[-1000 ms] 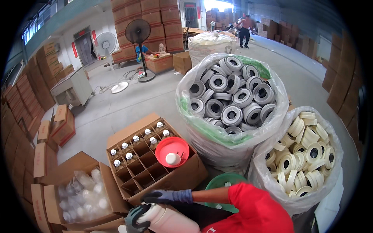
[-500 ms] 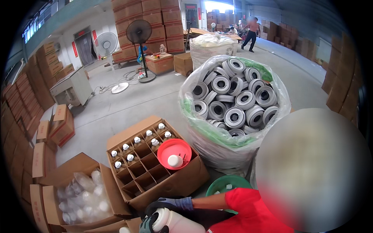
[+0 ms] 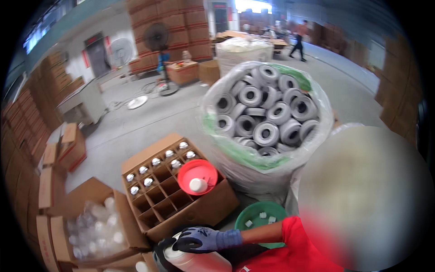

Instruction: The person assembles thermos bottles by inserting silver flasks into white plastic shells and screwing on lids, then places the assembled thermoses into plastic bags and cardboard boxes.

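Note:
Low in the view, a white cylindrical container (image 3: 199, 262) lies tilted between my two gloved hands. My right hand (image 3: 199, 239), in a blue-grey glove with dark fingertips, curls over its upper side near the end. My left hand (image 3: 162, 255), in a dark glove and partly hidden, grips that end from the left. Just beyond stands a divided carton (image 3: 199, 211) with several silver-capped bottles (image 3: 169, 154) in its compartments. A red bowl (image 3: 197, 168) rests on the carton's right part, holding a white cup-like piece (image 3: 198, 185).
A green basin (image 3: 244, 213) with small white pieces stands right of the carton. Behind it, a large plastic-lined sack (image 3: 253, 179) is full of grey rings. An open box (image 3: 93, 188) of clear plastic pieces is at left. Fans and cables stand farther back; a person (image 3: 299, 41) walks there.
My right hand has shifted from behind the container onto its upper side near the end. The view has moved slightly, showing more of the green basin. The distant person has walked right.

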Demonstrator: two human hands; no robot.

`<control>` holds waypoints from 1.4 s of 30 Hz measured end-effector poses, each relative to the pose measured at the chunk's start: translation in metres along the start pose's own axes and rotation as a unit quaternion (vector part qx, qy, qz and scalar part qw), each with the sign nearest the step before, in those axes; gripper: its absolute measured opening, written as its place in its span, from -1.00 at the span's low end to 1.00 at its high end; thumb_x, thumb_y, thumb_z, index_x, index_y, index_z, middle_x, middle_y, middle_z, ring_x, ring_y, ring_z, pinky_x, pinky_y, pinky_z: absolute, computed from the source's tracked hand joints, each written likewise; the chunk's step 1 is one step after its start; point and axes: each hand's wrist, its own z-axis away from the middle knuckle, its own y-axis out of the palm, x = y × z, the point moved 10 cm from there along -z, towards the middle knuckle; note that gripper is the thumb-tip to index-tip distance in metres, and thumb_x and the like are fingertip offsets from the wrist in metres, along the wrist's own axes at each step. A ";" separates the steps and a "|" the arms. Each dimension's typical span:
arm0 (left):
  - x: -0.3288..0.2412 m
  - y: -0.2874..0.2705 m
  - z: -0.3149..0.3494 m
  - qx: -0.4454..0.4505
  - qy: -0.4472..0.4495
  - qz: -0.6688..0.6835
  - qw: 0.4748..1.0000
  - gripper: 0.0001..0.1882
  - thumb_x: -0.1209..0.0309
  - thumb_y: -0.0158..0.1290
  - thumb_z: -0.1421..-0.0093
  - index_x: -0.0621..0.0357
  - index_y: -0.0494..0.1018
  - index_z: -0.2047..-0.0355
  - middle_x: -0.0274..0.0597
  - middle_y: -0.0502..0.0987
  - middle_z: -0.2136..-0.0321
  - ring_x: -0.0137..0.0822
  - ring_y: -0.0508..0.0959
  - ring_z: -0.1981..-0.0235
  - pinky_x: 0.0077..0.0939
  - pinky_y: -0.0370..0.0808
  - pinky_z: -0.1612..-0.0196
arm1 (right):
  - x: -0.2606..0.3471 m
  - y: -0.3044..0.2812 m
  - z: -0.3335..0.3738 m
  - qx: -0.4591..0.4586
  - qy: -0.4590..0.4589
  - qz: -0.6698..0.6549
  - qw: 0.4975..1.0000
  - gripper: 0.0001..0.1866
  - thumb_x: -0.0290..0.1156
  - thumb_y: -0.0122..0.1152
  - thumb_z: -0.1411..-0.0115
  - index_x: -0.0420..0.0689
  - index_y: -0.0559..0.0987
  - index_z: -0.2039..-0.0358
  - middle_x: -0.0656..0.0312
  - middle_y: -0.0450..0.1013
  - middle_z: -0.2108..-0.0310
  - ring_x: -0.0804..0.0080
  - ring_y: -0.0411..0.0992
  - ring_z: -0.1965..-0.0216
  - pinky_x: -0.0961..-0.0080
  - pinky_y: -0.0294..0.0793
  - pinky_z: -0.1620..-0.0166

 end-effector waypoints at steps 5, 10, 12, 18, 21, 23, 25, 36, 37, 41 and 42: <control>0.000 0.004 -0.018 -0.054 0.097 0.026 0.993 -0.70 0.38 -0.08 -0.23 0.27 0.52 0.12 -0.06 0.60 0.17 -0.23 0.58 0.18 -0.34 0.48 0.02 | 0.000 -0.005 -0.015 -0.039 0.118 0.051 0.991 -0.65 -0.09 0.11 -0.20 -0.14 0.55 0.24 -0.03 0.47 0.24 -0.03 0.41 0.15 0.16 0.39 0.03; -0.005 -0.014 0.026 -0.100 0.072 -0.024 0.992 -0.71 0.45 -0.09 -0.24 0.25 0.50 0.08 0.02 0.55 0.08 -0.10 0.54 0.03 -0.32 0.45 -0.04 | -0.055 0.043 -0.016 0.027 0.145 -0.271 0.951 -0.74 -0.32 0.03 -0.24 -0.24 0.58 0.32 0.03 0.51 0.26 0.19 0.47 0.22 0.38 0.44 0.07; -0.047 -0.015 0.046 -0.143 0.064 -0.092 0.983 -0.69 0.51 -0.09 -0.24 0.22 0.47 0.03 0.06 0.52 0.05 -0.04 0.49 -0.02 -0.32 0.42 -0.08 | -0.046 0.048 -0.028 0.076 0.079 -0.344 0.933 -0.72 -0.34 -0.03 -0.27 -0.27 0.58 0.34 0.13 0.52 0.27 0.38 0.47 0.21 0.43 0.43 0.08; 0.033 -0.026 0.035 -0.141 0.028 -0.019 0.989 -0.71 0.47 -0.10 -0.27 0.23 0.46 0.04 0.05 0.53 0.12 -0.08 0.51 0.02 -0.33 0.42 -0.05 | 0.019 0.027 -0.035 0.098 -0.053 -0.146 0.983 -0.69 -0.24 0.00 -0.24 -0.18 0.55 0.18 0.01 0.47 0.15 0.15 0.45 0.15 0.31 0.41 0.03; 0.067 -0.008 0.034 -0.211 -0.015 0.192 0.958 -0.70 0.41 -0.09 -0.28 0.22 0.46 0.03 0.05 0.52 0.13 -0.13 0.51 0.03 -0.38 0.42 -0.06 | 0.067 -0.003 -0.001 0.125 -0.145 0.075 0.979 -0.47 -0.02 0.04 -0.23 -0.12 0.46 -0.08 0.08 0.40 -0.08 0.22 0.35 -0.08 0.21 0.28 -0.14; 0.023 0.007 0.057 -0.248 0.049 -0.021 0.967 -0.68 0.39 -0.03 -0.25 0.29 0.47 0.05 0.03 0.53 0.11 -0.13 0.49 -0.01 -0.38 0.36 -0.13 | 0.062 -0.042 0.022 0.104 0.016 0.162 0.981 -0.47 -0.26 0.21 -0.22 -0.07 0.39 -0.19 0.09 0.41 -0.09 0.18 0.38 -0.07 0.28 0.35 -0.16; 0.034 0.021 0.076 -0.289 -0.059 0.078 0.952 -0.67 0.38 -0.03 -0.24 0.33 0.48 0.05 0.00 0.56 0.13 -0.10 0.49 -0.01 -0.36 0.34 -0.15 | 0.009 -0.059 0.052 0.060 0.170 -0.009 0.984 -0.47 -0.27 0.24 -0.19 -0.09 0.41 -0.17 0.08 0.44 -0.05 0.18 0.41 -0.03 0.35 0.38 -0.12; 0.032 0.034 0.050 -0.049 -0.037 -0.133 0.989 -0.70 0.46 0.09 -0.12 0.26 0.52 0.12 -0.04 0.58 0.23 -0.06 0.54 0.08 -0.37 0.41 -0.10 | -0.015 -0.035 0.036 0.056 0.179 -0.187 0.964 -0.43 -0.23 0.21 -0.17 -0.21 0.37 -0.15 0.08 0.36 -0.10 0.27 0.33 -0.10 0.42 0.28 -0.16; -0.033 0.032 0.037 -0.028 0.073 -0.187 0.979 -0.69 0.43 0.12 -0.04 0.20 0.53 0.16 -0.06 0.58 0.24 -0.07 0.55 0.11 -0.33 0.42 -0.09 | -0.025 -0.035 0.038 0.046 0.194 -0.203 0.959 -0.43 -0.22 0.20 -0.18 -0.21 0.37 -0.15 0.08 0.35 -0.11 0.26 0.32 -0.11 0.42 0.27 -0.16; -0.119 0.023 0.012 -0.021 0.220 -0.254 0.942 -0.65 0.41 0.17 0.12 0.13 0.54 0.24 -0.11 0.59 0.26 -0.10 0.56 0.12 -0.16 0.41 -0.12 | -0.058 -0.028 0.038 0.002 0.221 -0.298 0.928 -0.43 -0.19 0.14 -0.21 -0.20 0.35 -0.17 0.08 0.30 -0.14 0.25 0.28 -0.14 0.39 0.22 -0.19; -0.052 0.013 0.001 0.024 0.067 -0.184 0.980 -0.66 0.40 0.13 -0.01 0.19 0.51 0.16 -0.04 0.55 0.17 -0.09 0.52 0.04 -0.25 0.37 -0.15 | -0.044 -0.033 0.031 0.008 0.191 -0.273 0.943 -0.43 -0.18 0.13 -0.22 -0.20 0.35 -0.17 0.08 0.29 -0.15 0.25 0.27 -0.15 0.38 0.21 -0.20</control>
